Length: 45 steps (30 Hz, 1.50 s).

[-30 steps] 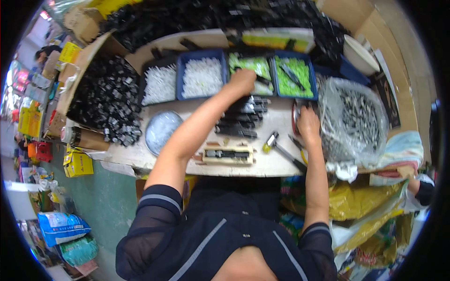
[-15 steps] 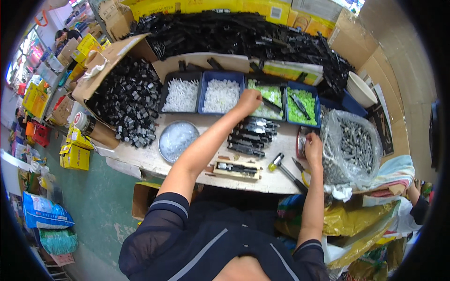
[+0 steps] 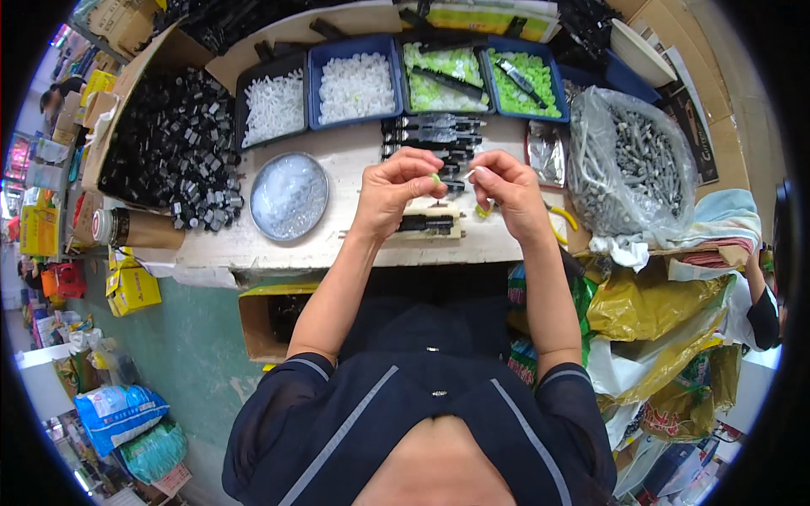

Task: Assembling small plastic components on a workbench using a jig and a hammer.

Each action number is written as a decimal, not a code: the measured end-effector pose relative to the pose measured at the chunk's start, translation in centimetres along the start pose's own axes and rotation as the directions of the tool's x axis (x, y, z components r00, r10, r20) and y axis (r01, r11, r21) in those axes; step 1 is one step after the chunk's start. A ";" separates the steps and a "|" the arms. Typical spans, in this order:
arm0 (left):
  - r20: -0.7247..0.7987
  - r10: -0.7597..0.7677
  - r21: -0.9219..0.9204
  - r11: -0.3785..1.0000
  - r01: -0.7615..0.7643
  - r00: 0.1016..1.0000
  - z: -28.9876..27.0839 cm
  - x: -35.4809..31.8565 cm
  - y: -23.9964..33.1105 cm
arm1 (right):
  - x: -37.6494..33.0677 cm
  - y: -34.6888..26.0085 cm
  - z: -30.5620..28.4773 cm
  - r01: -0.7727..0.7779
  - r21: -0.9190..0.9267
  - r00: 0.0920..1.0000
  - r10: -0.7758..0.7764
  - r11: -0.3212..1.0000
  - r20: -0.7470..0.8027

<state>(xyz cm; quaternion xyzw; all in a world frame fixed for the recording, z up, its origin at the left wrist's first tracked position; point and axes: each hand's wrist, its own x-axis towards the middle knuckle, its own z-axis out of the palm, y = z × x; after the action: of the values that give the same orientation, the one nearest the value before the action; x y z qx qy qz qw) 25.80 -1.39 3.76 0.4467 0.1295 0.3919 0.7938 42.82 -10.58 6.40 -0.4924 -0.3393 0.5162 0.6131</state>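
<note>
Left hand: grip pinched on a small green piece, raised just above the tabletop. Right hand: grip pinched on a small white piece, tips nearly meeting the left. Below them: cream fixture with black part; round metal tin to the left

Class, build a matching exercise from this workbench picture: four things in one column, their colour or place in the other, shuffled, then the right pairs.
1. left hand
2. right hand
3. round tin lid
4. clear bag of metal parts

A. far right of the bench
B. pinches a small green piece
C. pinches a small white piece
D. silver, left of the hands

Pairs: 1-B, 2-C, 3-D, 4-A
</note>
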 end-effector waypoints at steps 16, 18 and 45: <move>-0.032 0.072 0.080 0.994 -0.069 0.997 -1.0 -4.5 0.4 | -0.7 1.0 4.7 -0.120 -0.021 0.979 0.122 0.993 0.164; -0.032 0.075 0.098 0.993 -0.072 0.997 -1.0 -4.6 0.5 | -0.7 0.9 4.9 -0.122 -0.028 0.978 0.125 0.992 0.167; 0.148 0.281 0.911 0.335 -0.242 0.948 -3.8 -5.6 0.6 | -1.3 5.5 4.5 0.574 -0.794 0.778 -0.434 0.198 0.455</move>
<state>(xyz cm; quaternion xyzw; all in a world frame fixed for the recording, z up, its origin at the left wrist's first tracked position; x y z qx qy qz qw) 19.67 -3.07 1.24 0.8184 0.2655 0.3832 0.3360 36.73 -10.83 2.51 -0.5681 -0.7424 0.0455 0.3522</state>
